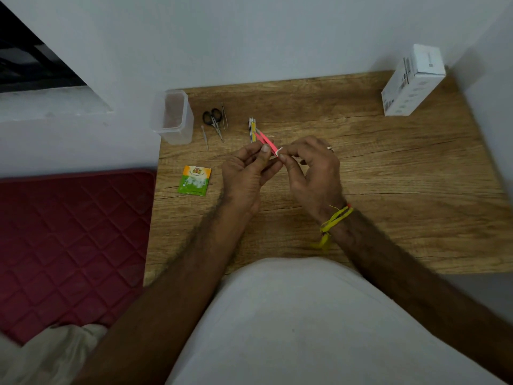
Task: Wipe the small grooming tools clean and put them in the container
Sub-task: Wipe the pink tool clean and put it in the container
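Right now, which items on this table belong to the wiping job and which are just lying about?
Job: pink tweezers held in both hands, small white wipe, scissors, nail clipper, metal picks, clear container.
Lying about: white box; sachet, use unclear.

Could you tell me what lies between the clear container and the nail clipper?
Head view: scissors, a thin pick and tweezers lie between container and clipper.

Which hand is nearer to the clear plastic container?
Left. The left hand is closer to the clear plastic container, which stands far-left of it; the right hand is farther right.
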### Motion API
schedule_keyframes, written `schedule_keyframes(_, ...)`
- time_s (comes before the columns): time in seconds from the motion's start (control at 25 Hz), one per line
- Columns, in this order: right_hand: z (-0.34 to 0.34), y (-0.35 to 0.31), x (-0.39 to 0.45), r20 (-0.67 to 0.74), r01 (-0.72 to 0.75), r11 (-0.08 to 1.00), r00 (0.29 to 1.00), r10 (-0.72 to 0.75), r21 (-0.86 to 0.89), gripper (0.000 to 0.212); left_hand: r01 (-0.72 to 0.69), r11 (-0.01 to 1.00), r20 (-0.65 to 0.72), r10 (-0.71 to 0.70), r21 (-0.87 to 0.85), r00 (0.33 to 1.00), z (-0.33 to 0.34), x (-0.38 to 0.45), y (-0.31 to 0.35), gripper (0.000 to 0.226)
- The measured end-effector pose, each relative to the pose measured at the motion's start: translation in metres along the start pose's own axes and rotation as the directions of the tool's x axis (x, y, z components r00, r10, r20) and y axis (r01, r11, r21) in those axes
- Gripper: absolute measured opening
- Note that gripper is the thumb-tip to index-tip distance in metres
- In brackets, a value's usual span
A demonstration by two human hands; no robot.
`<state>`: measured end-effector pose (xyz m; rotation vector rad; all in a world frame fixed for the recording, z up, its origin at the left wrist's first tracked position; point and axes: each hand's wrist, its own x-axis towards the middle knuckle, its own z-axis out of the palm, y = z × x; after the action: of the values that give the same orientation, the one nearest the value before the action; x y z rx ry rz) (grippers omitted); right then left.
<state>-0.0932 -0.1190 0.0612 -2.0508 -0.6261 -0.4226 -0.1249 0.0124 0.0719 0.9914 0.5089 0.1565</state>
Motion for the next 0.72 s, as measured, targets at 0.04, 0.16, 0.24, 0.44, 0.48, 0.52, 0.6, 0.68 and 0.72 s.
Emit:
schedule_keyframes(0.04, -0.0002, 0.0003, -0.0011, 0.008, 0.007, 1.000, 1.000, -0.007, -0.004, 0.007, -0.001, 1.000, -0.001, 0.001, 0.001, 1.000, -0.0002, 0.0005, -0.0008, 0.007)
schedule_keyframes(0.16, -0.0008, -0.0009, -0.0026, 0.007, -0.014, 1.000, 1.000, 0.014, -0.002, 0.007, 0.004, 1.000, 0.000, -0.004, 0.003, 1.000, -0.0004, -0.0002, -0.0026, 0.014)
schedule_keyframes(0.24, -0.0015, 0.0002, -0.0018, 0.011, -0.007, 1.000, 1.000, 0.006, 0.018, 0.007, 0.003, 1.000, -0.004, -0.003, 0.012, 1.000, -0.0020, -0.0003, -0.0037, 0.022)
schedule_keyframes(0.44, -0.0031, -0.0017, -0.0014, -0.003, -0.011, 1.000, 1.000, 0.011, 0.015, 0.007, -0.003, 1.000, 0.024, 0.002, 0.021, 1.000, -0.0053, 0.0015, -0.0042, 0.027)
schedule_keyframes(0.48, -0.0029, -0.0013, -0.0008, 0.000, 0.001, 1.000, 1.000, -0.001, 0.013, 0.007, -0.006, 1.000, 0.025, 0.005, 0.027, 1.000, -0.0053, 0.0013, -0.0049, 0.027)
schedule_keyframes(0.52, -0.0025, -0.0015, -0.0004, 0.002, 0.006, 1.000, 1.000, -0.006, 0.009, 0.007, -0.008, 0.999, 0.028, 0.007, 0.032, 1.000, -0.0054, 0.0012, -0.0052, 0.028)
schedule_keyframes(0.6, -0.0020, -0.0028, 0.0002, -0.008, -0.025, 1.000, 1.000, 0.025, 0.013, 0.007, -0.013, 0.999, 0.043, 0.011, 0.043, 0.999, -0.0056, 0.0000, -0.0047, 0.028)
schedule_keyframes(0.68, -0.0025, -0.0030, 0.0017, -0.011, -0.040, 0.999, 0.999, 0.041, 0.031, 0.006, -0.019, 0.998, 0.055, 0.015, 0.060, 0.998, -0.0059, -0.0021, -0.0050, 0.028)
schedule_keyframes(0.72, -0.0025, -0.0028, 0.0015, -0.002, -0.033, 0.999, 0.999, 0.033, 0.032, 0.006, -0.020, 0.998, 0.059, 0.016, 0.066, 0.998, -0.0061, -0.0030, -0.0052, 0.028)
